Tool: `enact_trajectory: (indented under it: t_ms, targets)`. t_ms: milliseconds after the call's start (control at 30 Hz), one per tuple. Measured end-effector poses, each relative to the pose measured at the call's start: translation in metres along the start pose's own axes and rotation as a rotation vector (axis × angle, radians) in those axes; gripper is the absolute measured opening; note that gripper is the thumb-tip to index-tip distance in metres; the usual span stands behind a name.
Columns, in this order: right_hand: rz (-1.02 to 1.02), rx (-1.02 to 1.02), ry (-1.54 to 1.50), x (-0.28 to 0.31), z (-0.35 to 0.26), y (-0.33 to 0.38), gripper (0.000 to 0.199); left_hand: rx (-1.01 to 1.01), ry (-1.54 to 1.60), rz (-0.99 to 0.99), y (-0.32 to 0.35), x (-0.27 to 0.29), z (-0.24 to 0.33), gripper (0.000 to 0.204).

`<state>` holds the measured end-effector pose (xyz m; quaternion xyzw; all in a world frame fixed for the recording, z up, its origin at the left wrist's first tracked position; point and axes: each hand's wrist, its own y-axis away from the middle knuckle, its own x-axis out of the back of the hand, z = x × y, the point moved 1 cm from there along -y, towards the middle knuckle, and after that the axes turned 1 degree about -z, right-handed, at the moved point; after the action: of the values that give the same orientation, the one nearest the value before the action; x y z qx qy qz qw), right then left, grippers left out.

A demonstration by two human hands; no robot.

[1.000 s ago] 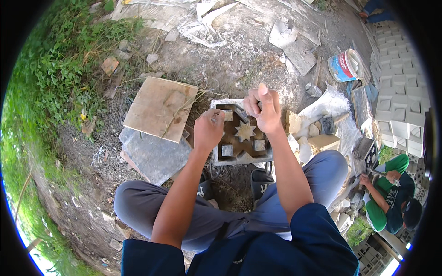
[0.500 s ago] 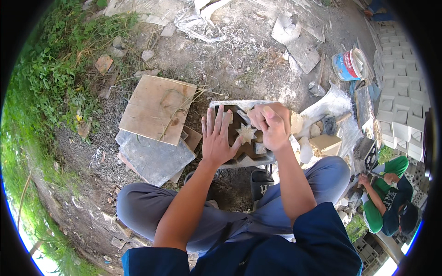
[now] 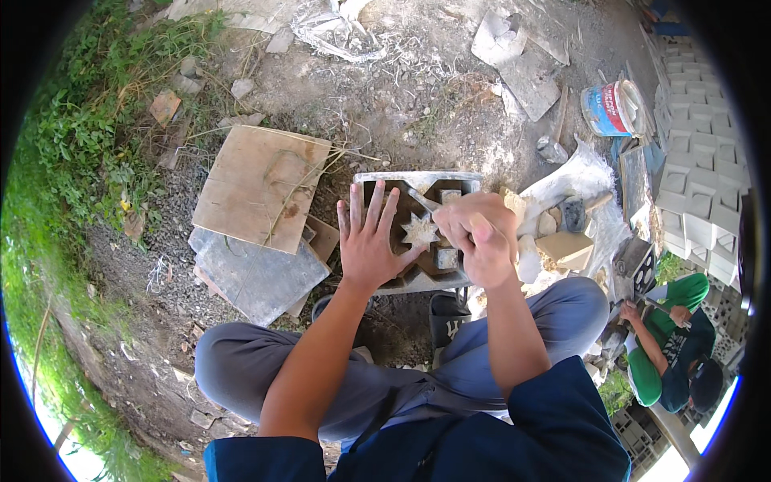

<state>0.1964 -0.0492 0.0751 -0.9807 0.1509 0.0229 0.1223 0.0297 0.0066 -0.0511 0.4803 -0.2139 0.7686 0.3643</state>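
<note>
Crouching with knees wide behind a grey patterned block (image 3: 418, 176), set on bare ground just in front of the shoes (image 3: 446, 320). Holding the left hand (image 3: 368, 255) flat over its left part, with fingers straight and spread apart and thumb close to the pale star (image 3: 419, 230) in the middle. Holding the right hand (image 3: 478, 237) closed in a fist over the right edge; impossible to tell whether gripping anything. Flanked on the left by a brown board (image 3: 261, 185) partly covering a grey slab (image 3: 257, 277), on the right by tan lumps (image 3: 566, 247). Visible farther right: a co-worker (image 3: 692, 333) in green.
</note>
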Motion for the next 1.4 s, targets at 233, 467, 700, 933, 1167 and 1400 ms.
enact_trajectory:
  t_ms: [233, 467, 700, 933, 1167, 1400]
  targets:
    - [0.026, -0.037, -0.011, -0.003, 0.008, 0.003, 0.074, 0.011, -0.008, -0.014, 0.002, -0.001, -0.004, 0.111]
    - [-0.017, -0.03, 0.077, 0.0, 0.008, 0.0, 0.067, 0.01, -0.005, -0.003, 0.0, -0.003, -0.002, 0.115]
    - [-0.039, -0.057, -0.017, -0.003, -0.003, -0.004, 0.069, 0.02, 0.002, -0.014, 0.003, -0.004, -0.001, 0.117]
    - [-0.015, -0.083, 0.01, -0.006, 0.01, -0.01, 0.073, 0.027, -0.016, -0.034, 0.004, -0.002, -0.005, 0.125]
    - [-0.013, 0.004, 0.09, -0.004, 0.014, -0.012, 0.077, 0.036, 0.016, 0.012, 0.004, -0.006, -0.003, 0.13]
    - [0.069, 0.038, 0.204, -0.018, 0.004, -0.013, 0.056, 0.038, -0.01, 0.014, 0.009, -0.009, -0.006, 0.132]
